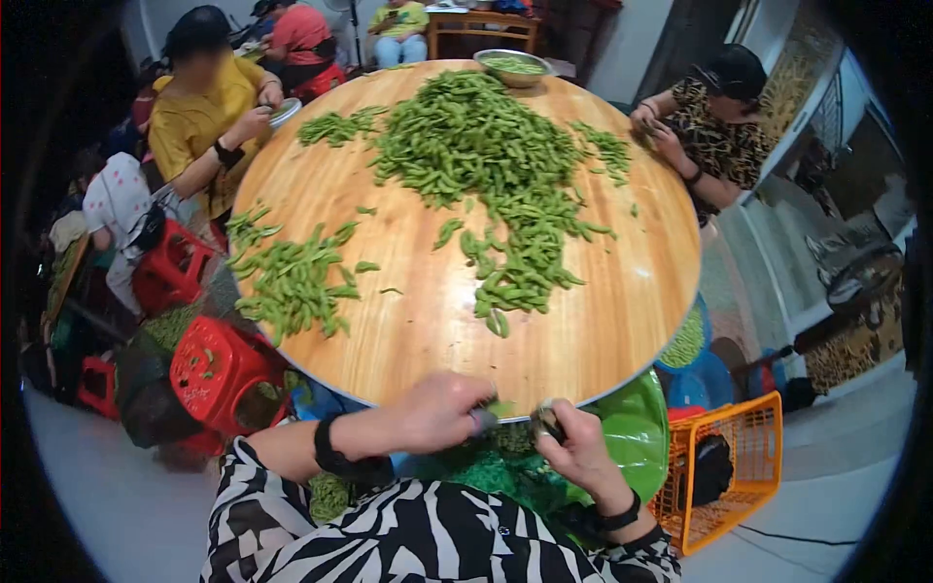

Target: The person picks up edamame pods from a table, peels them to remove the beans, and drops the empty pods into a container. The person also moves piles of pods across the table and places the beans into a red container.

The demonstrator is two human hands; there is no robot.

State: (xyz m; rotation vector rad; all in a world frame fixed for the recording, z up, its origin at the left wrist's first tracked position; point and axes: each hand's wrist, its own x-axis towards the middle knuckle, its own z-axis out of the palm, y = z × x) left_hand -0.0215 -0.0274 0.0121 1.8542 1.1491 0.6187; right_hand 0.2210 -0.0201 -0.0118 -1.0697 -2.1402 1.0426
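Zebra-patterned clothing (437, 534) lies nearest; beyond it the left hand (439, 413) pinches a green pod (501, 408) at the near edge of the table (418, 330); right hand (580, 445) curled closed, contents unclear; a light, steady pinch should serve best

I face a round wooden table (418, 330) mid-frame. On it I see a big heap of green pods (476, 141), upper centre, smaller piles (299, 280) at left, upper left and upper right, and a metal bowl (520, 81) at the top.
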